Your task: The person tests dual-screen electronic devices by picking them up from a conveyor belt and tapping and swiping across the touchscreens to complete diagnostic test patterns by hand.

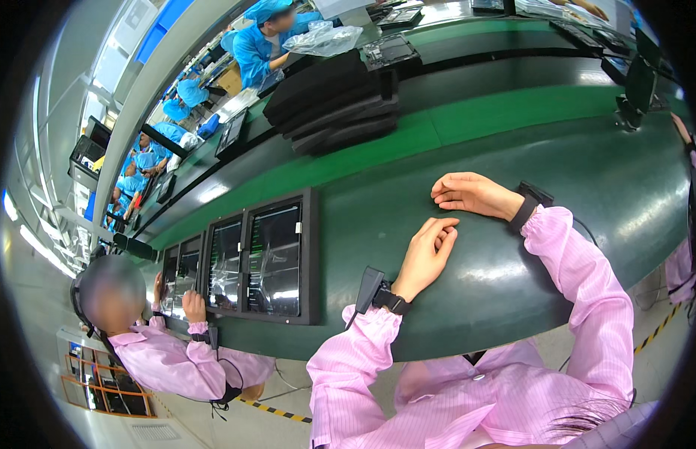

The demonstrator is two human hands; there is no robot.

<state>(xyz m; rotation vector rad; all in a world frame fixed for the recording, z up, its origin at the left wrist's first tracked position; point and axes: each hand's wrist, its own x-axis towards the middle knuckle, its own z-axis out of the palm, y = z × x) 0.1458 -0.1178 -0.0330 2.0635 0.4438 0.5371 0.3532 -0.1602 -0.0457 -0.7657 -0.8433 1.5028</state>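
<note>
My left hand (425,258) rests at the green work table (370,307), fingers loosely bent and nothing seen in them. Just beyond it to the right, my right hand (475,196) is turned sideways with its fingers stretched out, also without a thing in it. The two hands are close but apart. Each wrist wears a black strap with a small device. Left of my left hand lies a black foam tray (310,258) holding two dark flat panels (275,262) under clear film.
A person in pink at the left has hands (193,306) at another panel tray. Black foam sheets (318,101) are stacked beyond the green strip. A small black stand (638,90) is at the far right. Across the line, a worker in blue sits near clear plastic bags (325,39).
</note>
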